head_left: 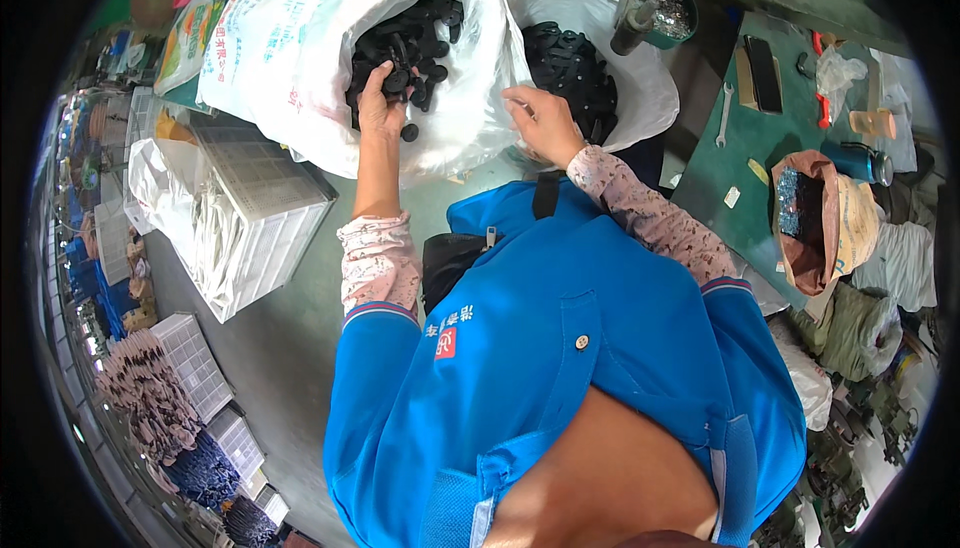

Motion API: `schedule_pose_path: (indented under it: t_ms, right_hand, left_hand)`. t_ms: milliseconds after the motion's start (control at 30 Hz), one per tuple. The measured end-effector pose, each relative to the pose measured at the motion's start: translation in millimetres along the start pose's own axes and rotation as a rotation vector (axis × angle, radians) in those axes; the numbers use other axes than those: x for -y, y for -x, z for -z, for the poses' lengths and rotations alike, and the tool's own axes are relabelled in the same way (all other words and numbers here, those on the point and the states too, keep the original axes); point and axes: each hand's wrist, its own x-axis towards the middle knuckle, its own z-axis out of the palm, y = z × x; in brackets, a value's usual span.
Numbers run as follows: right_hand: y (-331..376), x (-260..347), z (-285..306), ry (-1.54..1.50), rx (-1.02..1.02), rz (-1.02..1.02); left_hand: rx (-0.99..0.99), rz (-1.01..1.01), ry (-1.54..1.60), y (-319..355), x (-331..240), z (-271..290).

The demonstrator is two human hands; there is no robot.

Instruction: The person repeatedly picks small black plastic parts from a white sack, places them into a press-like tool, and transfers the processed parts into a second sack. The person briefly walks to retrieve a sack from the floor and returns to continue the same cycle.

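My left hand point(383, 108) reaches into the mouth of a large white woven sack point(270, 48) with a plastic liner. Its fingers are closed on small black parts with round, disc-like ends; more black parts point(435, 13) of the same kind lie loose around it. To the right, my right hand point(548, 128) is at the rim between this sack and a second white bag point(645, 88). Its fingers are bent together, and what they hold, if anything, does not show clearly. Dark pieces point(570, 73) lie heaped inside the second bag.
A white plastic crate point(285, 218) with pale strips stands at left. On the green table point(700, 183) at right lie a wrench point(725, 114), a phone point(763, 73) and a brown bag point(805, 218). A metal machine part point(637, 8) overhangs the second bag.
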Motion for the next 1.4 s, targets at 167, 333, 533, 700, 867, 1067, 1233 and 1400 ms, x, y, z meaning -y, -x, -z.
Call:
schedule_pose_path:
  t_ms: [167,333,533,700,867,1067,1233,1400]
  right_hand:
    - [-17.1,24.8,-13.3,-0.257,0.036,-0.119]
    - [-52.8,41.0,-9.8,0.191,-0.026,0.337]
    - [-99.8,41.8,-15.3,0.569,-0.010,0.817]
    - [-110.5,27.4,-4.6,0.533,0.002,0.745]
    - [-77.8,20.6,-5.7,0.083,-0.006,0.234]
    - [-31.3,35.6,-12.0,-0.515,-0.097,-0.273]
    - [-34.7,27.2,20.9,-0.487,-0.302,-0.065]
    - [-21.0,36.4,57.1,-0.334,-0.368,-0.119]
  left_hand:
    - [0.048,0.096,0.137,4.6,14.6,-3.6]
    - [0.186,0.071,0.035,15.6,22.4,-12.0]
    - [0.145,0.098,0.044,5.0,26.1,-5.7]
    - [-0.069,0.048,0.080,2.8,21.0,-12.0]
    - [-0.084,-0.077,0.099,13.6,23.1,-21.7]
    - [0.048,-0.209,0.068,24.3,49.9,-62.1]
    - [0.188,-0.027,0.041,39.4,66.0,-90.2]
    - [0.385,0.092,-0.079,52.0,85.6,-113.1]
